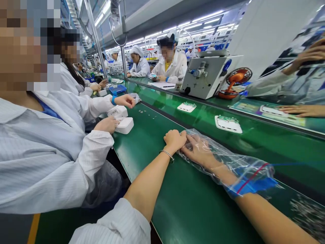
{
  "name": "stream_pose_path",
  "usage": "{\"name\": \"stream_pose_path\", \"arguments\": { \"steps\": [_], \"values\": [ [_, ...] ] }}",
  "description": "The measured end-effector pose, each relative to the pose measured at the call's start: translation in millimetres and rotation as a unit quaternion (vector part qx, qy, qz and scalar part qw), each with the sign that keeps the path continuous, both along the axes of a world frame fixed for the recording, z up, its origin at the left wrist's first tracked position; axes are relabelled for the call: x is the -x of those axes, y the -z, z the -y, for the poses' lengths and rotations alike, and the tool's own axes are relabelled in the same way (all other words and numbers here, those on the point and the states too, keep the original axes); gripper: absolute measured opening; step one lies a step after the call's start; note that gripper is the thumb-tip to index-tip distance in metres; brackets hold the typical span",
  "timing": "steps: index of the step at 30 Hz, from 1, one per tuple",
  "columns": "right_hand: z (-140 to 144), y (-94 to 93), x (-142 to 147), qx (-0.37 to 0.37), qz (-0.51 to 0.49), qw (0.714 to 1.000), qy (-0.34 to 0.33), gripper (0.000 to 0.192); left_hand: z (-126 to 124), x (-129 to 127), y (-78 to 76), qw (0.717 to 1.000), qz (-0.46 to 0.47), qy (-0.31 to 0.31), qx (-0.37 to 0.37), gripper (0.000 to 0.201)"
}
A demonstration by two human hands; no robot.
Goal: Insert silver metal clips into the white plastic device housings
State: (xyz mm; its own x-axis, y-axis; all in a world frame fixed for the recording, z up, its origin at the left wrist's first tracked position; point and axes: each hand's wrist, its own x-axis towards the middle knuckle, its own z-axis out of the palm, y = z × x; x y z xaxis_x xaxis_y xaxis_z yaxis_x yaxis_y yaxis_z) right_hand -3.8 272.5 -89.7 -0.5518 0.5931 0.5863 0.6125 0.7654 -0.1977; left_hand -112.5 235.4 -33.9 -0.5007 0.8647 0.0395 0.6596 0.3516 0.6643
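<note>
A clear zip bag [223,152] with a red and blue seal line lies slantwise over the green bench top. My left hand [175,139], with a thin metal bangle at its wrist, is closed on the bag's far end. Inside the bag is my right hand [199,149], reaching to that same end with thumb and fingers apart. Small bits seem to lie at the bag's end, but glare and the fingers hide them. Blue material [256,184] shows at the bag's mouth, around my right forearm.
Small metal parts [307,215] lie in a blurred pile at lower right. Left of me, a co-worker's hand [106,124] rests on a white box [125,125]. White panels with circuit boards [228,124] sit on the green conveyor [203,117]. An orange fan [235,81] stands beyond.
</note>
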Motion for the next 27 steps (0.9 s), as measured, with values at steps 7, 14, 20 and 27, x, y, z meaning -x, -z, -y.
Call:
{"name": "stream_pose_path", "arguments": {
  "steps": [7, 14, 20, 27],
  "values": [
    [6.4, -10.8, -1.3, -0.01, 0.03, 0.999, -0.013, 0.058, -0.4, 5.1, -3.2, 0.999, -0.006, 0.023, 0.034, 0.038],
    [24.4, -11.9, -4.8, -0.014, 0.023, 1.0, 0.007, 0.03, 0.0, 4.0, -3.7, 0.998, -0.021, 0.045, 0.031, 0.042],
    [31.4, -21.2, -7.7, 0.037, 0.034, 0.998, 0.036, 0.024, 0.9, 5.2, -3.5, 0.995, -0.034, 0.089, 0.01, 0.027],
    [45.2, -55.9, -25.3, 0.125, 0.028, 0.99, 0.059, 0.022, -2.8, 9.8, -7.9, 0.996, -0.059, 0.06, -0.035, 0.027]
  ]
}}
